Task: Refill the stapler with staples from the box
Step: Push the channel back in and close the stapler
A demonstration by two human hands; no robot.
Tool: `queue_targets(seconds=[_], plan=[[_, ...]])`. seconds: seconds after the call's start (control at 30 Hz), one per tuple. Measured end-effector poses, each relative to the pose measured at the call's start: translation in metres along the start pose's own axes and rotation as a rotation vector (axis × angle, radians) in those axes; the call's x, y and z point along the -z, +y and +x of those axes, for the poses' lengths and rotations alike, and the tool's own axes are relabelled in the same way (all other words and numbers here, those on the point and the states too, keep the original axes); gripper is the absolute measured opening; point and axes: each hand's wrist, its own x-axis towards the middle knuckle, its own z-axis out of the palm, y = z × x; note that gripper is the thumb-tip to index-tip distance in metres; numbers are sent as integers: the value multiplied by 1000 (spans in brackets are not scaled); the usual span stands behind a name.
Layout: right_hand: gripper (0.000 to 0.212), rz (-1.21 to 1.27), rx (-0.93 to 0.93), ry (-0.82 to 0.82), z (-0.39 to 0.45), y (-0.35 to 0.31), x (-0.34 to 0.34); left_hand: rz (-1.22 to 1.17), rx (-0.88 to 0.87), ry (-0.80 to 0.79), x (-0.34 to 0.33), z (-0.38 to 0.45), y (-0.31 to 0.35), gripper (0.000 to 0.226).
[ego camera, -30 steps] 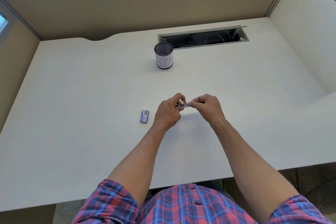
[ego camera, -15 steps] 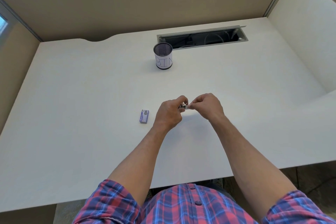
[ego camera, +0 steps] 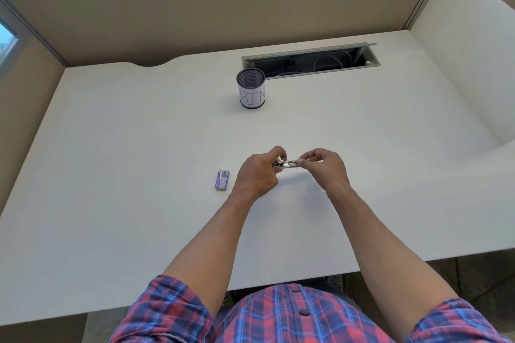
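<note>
Both hands [ego camera: 257, 174] [ego camera: 327, 166] drew apart, fingers pinching one stapler [ego camera: 287, 164]; one box [ego camera: 222, 180] beside

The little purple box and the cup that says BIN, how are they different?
The purple staple box lies flat on the desk; the BIN cup stands upright. The box is small and rectangular; the cup is round, taller, open-topped, dark mesh with a white label. The box sits just beside the left hand; the cup is farther back, near the cable slot. Neither is being touched.
</note>
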Motion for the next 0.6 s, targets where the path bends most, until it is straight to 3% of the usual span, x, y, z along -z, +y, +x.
queue_targets(seconds=[0.4, 0.6], plan=[[5, 140, -8, 5, 4, 15, -4, 112, 5, -28, 5, 1, 4, 32], [10, 229, -49, -68, 6, 26, -8, 367, -68, -121, 17, 12, 14, 33]])
